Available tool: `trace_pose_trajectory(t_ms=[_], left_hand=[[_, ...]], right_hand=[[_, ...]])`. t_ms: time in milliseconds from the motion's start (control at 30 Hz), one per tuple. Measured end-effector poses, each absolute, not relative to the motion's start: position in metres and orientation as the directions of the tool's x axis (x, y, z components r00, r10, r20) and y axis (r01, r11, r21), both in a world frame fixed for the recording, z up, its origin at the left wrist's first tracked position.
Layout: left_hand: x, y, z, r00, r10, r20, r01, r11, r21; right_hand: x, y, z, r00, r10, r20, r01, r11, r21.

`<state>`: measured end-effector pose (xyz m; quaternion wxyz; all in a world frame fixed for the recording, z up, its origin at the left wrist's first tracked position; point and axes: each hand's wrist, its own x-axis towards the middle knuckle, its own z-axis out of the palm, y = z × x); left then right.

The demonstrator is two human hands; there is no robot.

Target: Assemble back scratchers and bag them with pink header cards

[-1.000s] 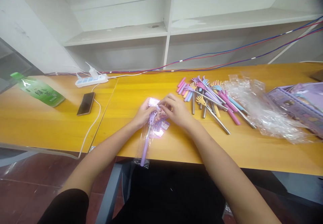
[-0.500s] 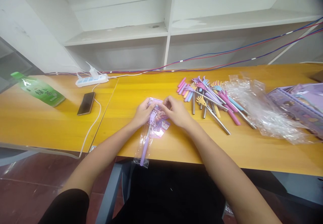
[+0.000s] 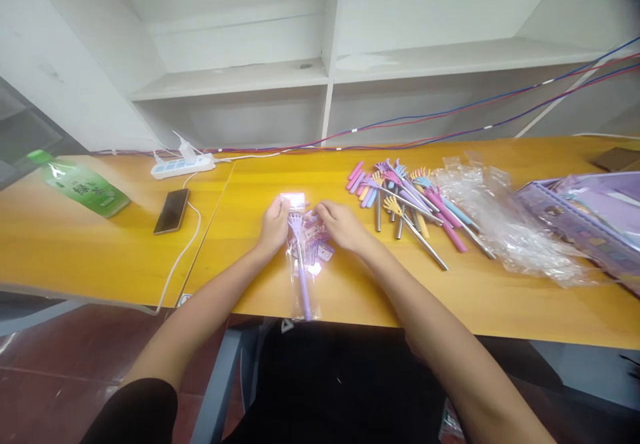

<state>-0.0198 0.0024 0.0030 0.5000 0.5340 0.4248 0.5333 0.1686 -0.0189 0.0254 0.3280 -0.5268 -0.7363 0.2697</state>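
Note:
A purple back scratcher (image 3: 303,277) with a hand-shaped head lies inside a clear plastic bag (image 3: 293,284) near the table's front edge. My left hand (image 3: 273,224) is closed on the bag's upper left side, beside the scratcher's head. At the upper right of the bag, the fingers of my right hand (image 3: 337,222) are pinched together; whether they grip the bag's edge or something small is too blurred to tell. Several small purple printed cards (image 3: 320,247) lie between my hands, partly under the bag.
A pile of colourful back scratchers (image 3: 413,197) lies to the right, then loose clear bags (image 3: 500,217) and a purple box (image 3: 565,217). To the left are a phone (image 3: 171,211), a green bottle (image 3: 83,184) and a power strip (image 3: 183,165). White shelving (image 3: 240,77) stands behind.
The bagged back scratcher has swung more upright, its handle end moving right. My left hand has shifted left, and my right hand has moved slightly apart from it. The camera view has shifted a little.

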Motion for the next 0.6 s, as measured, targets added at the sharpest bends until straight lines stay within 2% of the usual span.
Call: trace_pose_trajectory(t_ms=[133,233,333,467,600], left_hand=[[-0.028,0.015,0.007,-0.156,0.938,0.311,-0.055,-0.322,0.945],[-0.032,0.021,0.008,-0.251,0.918,0.306,-0.127,-0.345,0.93],[-0.034,0.022,0.01,-0.239,0.933,0.269,-0.199,-0.318,0.927],[-0.032,0.018,0.011,-0.119,0.965,0.235,-0.274,-0.259,0.926],[-0.028,0.014,0.011,-0.035,0.981,0.191,-0.247,-0.194,0.95]], right_hand=[[0.144,-0.056,0.033,-0.41,0.912,-0.002,0.628,0.28,-0.726],[0.138,-0.093,0.029,-0.427,0.904,0.032,0.596,0.307,-0.742],[0.153,-0.121,0.024,-0.357,0.931,0.072,0.602,0.289,-0.744],[0.204,-0.137,0.023,-0.204,0.978,0.041,0.669,0.171,-0.723],[0.285,-0.137,0.027,0.098,0.99,0.097,0.81,-0.023,-0.586]])
